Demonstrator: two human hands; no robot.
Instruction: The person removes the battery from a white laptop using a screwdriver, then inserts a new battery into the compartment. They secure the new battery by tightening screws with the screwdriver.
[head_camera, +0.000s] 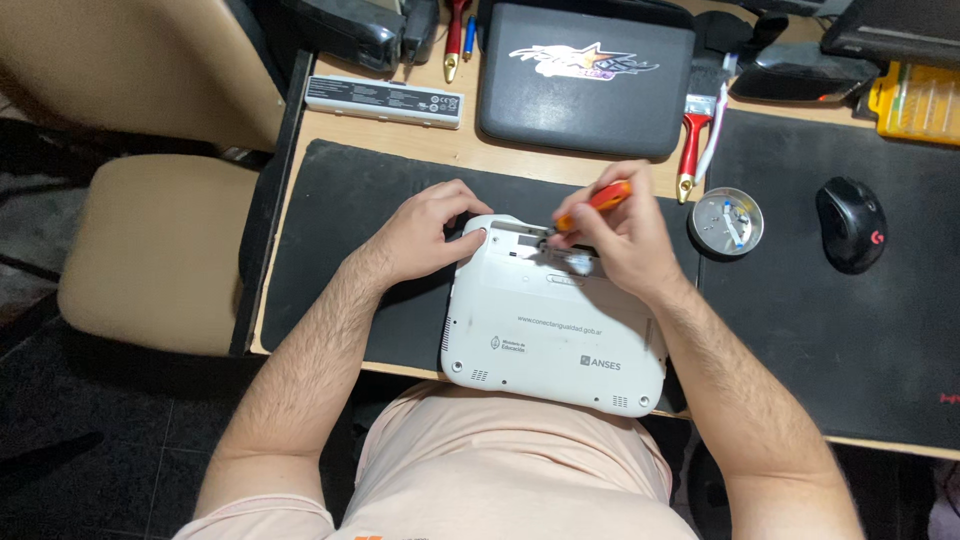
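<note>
Your left hand (428, 235) rests, fingers curled, on the top left corner of a white laptop (553, 320) lying upside down on a black mat (330, 230). Your right hand (615, 235) grips an orange-handled screwdriver (592, 203), its tip at the open battery bay just below your knuckles. The grey battery (384, 100) already lies beyond your left hand. The bottom cover looks still attached, so most opening work seems left.

The small laptop (553, 325) lying bottom-up has a smooth white plastic shell with a faint sheen and some scuffs. The screwdriver (597, 202) has a glossy orange plastic handle, and the desk mat (340, 230) under it is matt black cloth. The round dish (727, 222) looks like bright metal, the desk (470, 148) like pale wood.
</note>
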